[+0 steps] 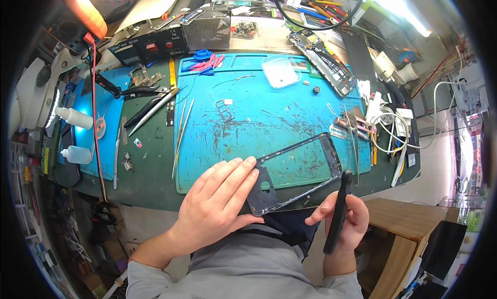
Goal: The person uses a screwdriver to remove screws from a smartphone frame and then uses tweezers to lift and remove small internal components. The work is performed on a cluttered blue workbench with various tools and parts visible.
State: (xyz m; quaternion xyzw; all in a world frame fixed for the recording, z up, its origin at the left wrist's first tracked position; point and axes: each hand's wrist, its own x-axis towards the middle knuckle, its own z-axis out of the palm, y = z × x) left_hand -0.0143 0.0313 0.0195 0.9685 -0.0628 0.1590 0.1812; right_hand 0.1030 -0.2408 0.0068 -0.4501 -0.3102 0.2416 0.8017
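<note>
A black phone mid-frame (300, 191) lies slanted at the near edge of the blue work mat (207, 138), its large opening showing the mat beneath. My left hand (220, 198) holds its left end, fingers stretched along the edge and thumb at the near corner. My right hand (347, 221) is closed round a slim black-handled tool (337, 224), held upright just off the frame's right end. I cannot make out the tool's tip. Farther back on the mat is a small dark metal bracket (224, 111).
Tweezers (182, 136) lie on the mat's left side, with pliers (140, 110) beyond. A clear plastic box (280, 72) and an opened device board (323, 63) are at the back. White cables (396, 128) and tools crowd the right. Two white bottles (76, 154) stand left.
</note>
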